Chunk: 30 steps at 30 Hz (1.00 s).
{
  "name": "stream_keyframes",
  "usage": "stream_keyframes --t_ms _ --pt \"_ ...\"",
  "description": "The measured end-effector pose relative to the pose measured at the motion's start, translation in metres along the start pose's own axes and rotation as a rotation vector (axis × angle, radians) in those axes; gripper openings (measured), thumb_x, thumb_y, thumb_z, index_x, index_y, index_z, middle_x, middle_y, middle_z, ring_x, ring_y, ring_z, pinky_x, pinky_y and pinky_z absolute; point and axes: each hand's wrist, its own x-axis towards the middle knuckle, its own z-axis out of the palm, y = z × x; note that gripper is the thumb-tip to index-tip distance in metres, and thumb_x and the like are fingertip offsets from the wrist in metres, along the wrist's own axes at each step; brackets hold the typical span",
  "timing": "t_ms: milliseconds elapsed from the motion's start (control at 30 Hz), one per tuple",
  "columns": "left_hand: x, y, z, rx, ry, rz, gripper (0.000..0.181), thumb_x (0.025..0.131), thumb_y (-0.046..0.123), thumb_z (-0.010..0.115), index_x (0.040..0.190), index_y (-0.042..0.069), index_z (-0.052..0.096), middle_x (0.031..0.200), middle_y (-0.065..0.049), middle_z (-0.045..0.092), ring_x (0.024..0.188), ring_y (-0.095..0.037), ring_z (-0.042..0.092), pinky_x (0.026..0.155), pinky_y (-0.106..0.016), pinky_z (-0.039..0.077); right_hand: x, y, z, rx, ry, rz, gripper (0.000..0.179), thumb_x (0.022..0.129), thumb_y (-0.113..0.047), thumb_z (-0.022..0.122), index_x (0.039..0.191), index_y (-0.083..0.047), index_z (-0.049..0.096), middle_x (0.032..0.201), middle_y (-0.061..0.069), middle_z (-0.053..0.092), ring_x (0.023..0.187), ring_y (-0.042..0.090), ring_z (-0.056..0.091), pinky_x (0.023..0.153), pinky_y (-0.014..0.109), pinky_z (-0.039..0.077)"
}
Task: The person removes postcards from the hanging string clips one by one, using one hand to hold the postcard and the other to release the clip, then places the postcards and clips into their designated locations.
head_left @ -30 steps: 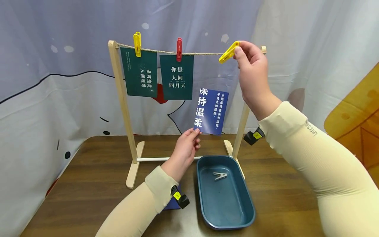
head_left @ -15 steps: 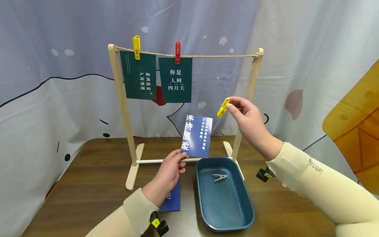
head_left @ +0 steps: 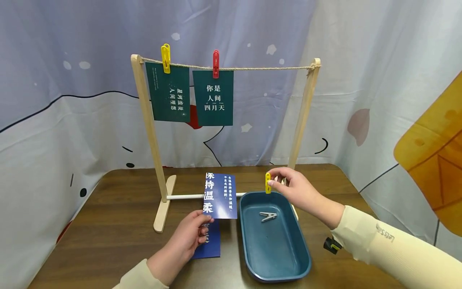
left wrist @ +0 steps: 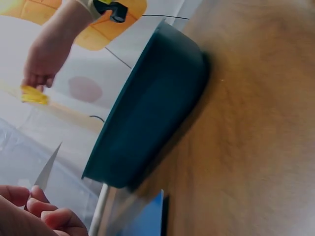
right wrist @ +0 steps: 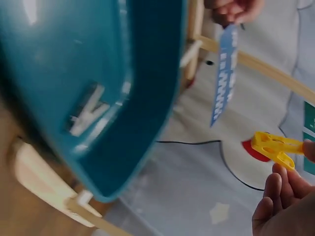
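Note:
My left hand (head_left: 189,237) pinches the lower left corner of a blue card (head_left: 221,196) with white lettering, held up over another blue card (head_left: 211,245) lying on the table. In the left wrist view the held card (left wrist: 48,169) shows nearly edge-on. My right hand (head_left: 294,186) pinches a yellow clothespin (head_left: 268,183) at the far rim of the dark teal tub (head_left: 304,251). A grey-white clothespin (head_left: 268,216) lies inside that tub. The right wrist view shows the yellow clothespin (right wrist: 275,146) between thumb and fingers.
A wooden stand (head_left: 151,132) carries a string (head_left: 270,68) across its top. Two dark green cards (head_left: 167,92) hang there, one under a yellow clothespin (head_left: 165,58), one under a red clothespin (head_left: 215,64). A patterned curtain (head_left: 72,132) stands behind the wooden table (head_left: 108,224).
Both hands have come down from near the string. The left has carried the blue card down and leftward; the right has lowered the yellow clothespin to the tub's far rim.

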Motion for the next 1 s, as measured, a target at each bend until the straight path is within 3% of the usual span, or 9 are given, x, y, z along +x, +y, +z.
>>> stream_keyframes --t_ms 367,667,867,1000 --pt "-0.026 -0.014 -0.036 0.101 0.054 -0.091 0.013 0.091 0.009 0.056 0.102 0.001 0.054 0.088 -0.005 0.058 0.060 -0.008 0.035 0.046 -0.017 0.027 -0.024 0.029 0.032 -0.237 -0.249 -0.141 0.023 0.091 -0.021 0.073 0.110 -0.009 0.069 0.099 -0.002 0.064 0.085 0.016 0.057 0.076 0.031 0.049" --pt "-0.034 -0.028 -0.056 0.157 -0.020 -0.145 0.026 0.093 0.013 0.057 0.114 -0.002 0.049 0.091 -0.005 0.056 0.063 -0.009 0.038 0.049 -0.018 0.029 -0.033 0.038 0.051 -0.363 -0.333 -0.242 0.018 0.087 -0.024 0.077 0.099 -0.012 0.070 0.088 -0.006 0.062 0.081 0.010 0.055 0.074 0.032 0.048" --pt "-0.041 -0.033 -0.064 0.189 -0.058 -0.170 0.029 0.095 0.018 0.057 0.114 -0.002 0.047 0.091 -0.003 0.058 0.064 -0.010 0.041 0.050 -0.018 0.030 -0.036 0.043 0.059 -0.426 -0.416 -0.243 0.023 0.085 -0.025 0.079 0.101 -0.009 0.072 0.086 -0.004 0.063 0.080 0.009 0.055 0.080 0.039 0.046" --pt "-0.049 -0.033 -0.070 0.195 -0.110 -0.183 0.033 0.096 0.022 0.056 0.116 -0.001 0.042 0.090 -0.003 0.058 0.063 -0.010 0.043 0.050 -0.019 0.032 -0.037 0.046 0.063 -0.463 -0.451 -0.235 0.022 0.083 -0.025 0.080 0.097 -0.010 0.072 0.081 -0.006 0.060 0.076 0.008 0.052 0.076 0.038 0.045"
